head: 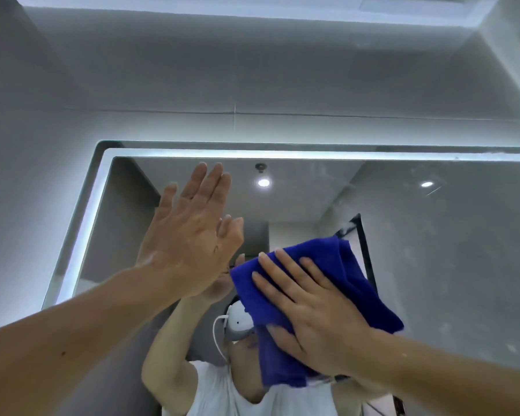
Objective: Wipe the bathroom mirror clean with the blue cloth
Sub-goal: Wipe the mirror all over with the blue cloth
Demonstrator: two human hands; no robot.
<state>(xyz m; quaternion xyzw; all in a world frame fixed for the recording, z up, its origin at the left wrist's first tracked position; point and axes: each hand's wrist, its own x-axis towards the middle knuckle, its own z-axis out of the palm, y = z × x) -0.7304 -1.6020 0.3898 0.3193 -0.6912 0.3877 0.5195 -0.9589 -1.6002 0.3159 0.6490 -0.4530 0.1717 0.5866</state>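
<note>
Deep blue cloth (312, 295); grey wall (192, 85) — mirror (448, 250) edged in white glow.

A plush, matt blue cloth (327, 265) of napped fabric lies against the glossy glass of the mirror (448, 250), which is hazy and smeared toward three o'clock. A frosted band (282, 154) edges the glass. Smooth, satin-finish grey wall tiles (252, 85) rise at twelve o'clock.

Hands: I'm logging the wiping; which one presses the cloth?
The right hand, fingers spread flat on the folded blue cloth; the left hand, raised beside it, holds nothing.
</note>
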